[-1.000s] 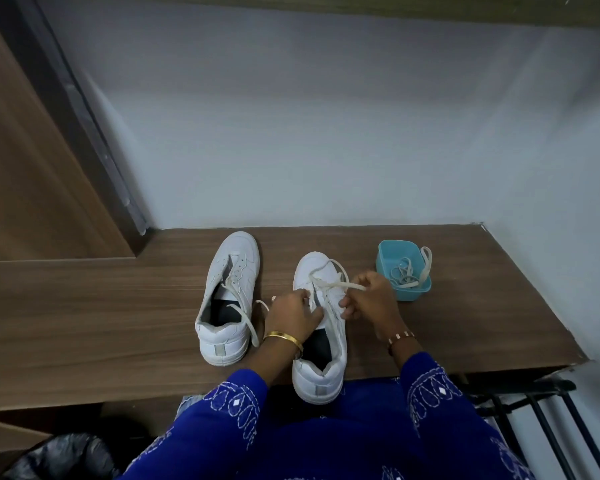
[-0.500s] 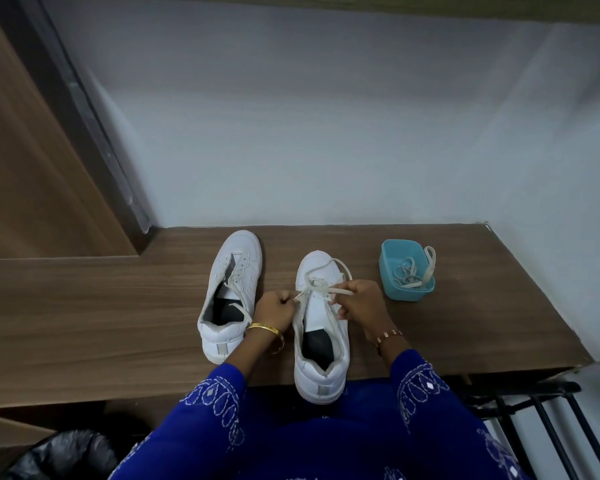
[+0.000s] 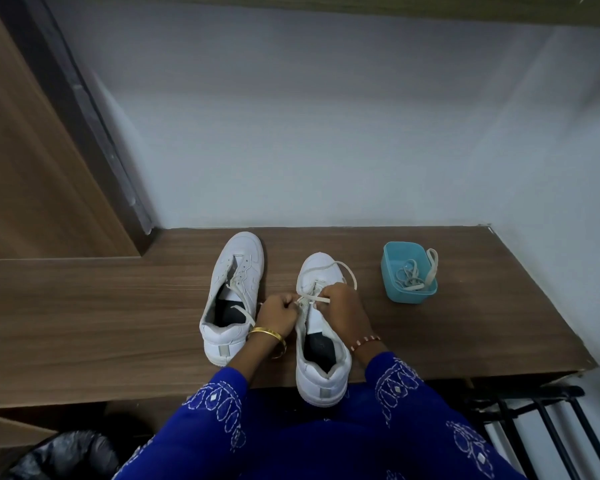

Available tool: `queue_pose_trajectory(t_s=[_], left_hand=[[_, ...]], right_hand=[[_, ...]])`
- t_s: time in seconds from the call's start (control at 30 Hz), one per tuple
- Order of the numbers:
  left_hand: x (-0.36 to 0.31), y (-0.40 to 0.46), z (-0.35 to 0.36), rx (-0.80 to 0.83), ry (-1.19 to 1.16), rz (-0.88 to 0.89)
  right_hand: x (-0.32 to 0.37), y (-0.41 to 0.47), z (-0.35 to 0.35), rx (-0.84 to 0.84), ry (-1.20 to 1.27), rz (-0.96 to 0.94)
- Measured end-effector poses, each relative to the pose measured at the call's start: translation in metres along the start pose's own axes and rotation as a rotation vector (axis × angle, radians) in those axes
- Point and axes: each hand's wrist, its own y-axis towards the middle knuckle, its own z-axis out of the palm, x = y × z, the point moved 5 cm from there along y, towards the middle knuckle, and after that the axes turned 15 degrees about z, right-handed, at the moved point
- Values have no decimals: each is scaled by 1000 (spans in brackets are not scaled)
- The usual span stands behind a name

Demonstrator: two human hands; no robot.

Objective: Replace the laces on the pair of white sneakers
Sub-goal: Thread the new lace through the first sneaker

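Observation:
Two white sneakers stand side by side on a wooden shelf (image 3: 118, 327), toes pointing away from me. The right sneaker (image 3: 321, 341) has its heel over the shelf's front edge. Its off-white lace (image 3: 312, 298) runs across the eyelets and loops over the toe. My left hand (image 3: 278, 315) pinches one end of that lace at the sneaker's left side. My right hand (image 3: 343, 306) grips the lace over the eyelets. The left sneaker (image 3: 234, 292) lies untouched with a loose lace trailing from its opening.
A small teal tub (image 3: 409, 271) with more laces in it sits to the right of the sneakers. A white wall rises behind the shelf and a wooden panel to the left. A black metal rack (image 3: 541, 420) stands below right, a black bag (image 3: 70, 452) below left.
My hands have drawn apart to either side of the right sneaker's eyelets and pulled the lace taut between them. The view has tilted slightly.

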Motion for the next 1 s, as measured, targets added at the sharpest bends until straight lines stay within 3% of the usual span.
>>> queue_pose_trajectory(t_s=[0.3, 0.47, 0.73, 1.0], left_hand=[[-7, -4, -1, -20, -12, 54], [3, -4, 1, -86, -213, -80], [1, 9, 2, -1, -71, -34], [-2, 12, -2, -173, 89, -74]], right_hand=[[6, 0, 0, -119, -63, -34], [6, -1, -3, -88, -7, -61], [3, 2, -1, 8, 129, 11], [-13, -14, -8, 12, 164, 67]])
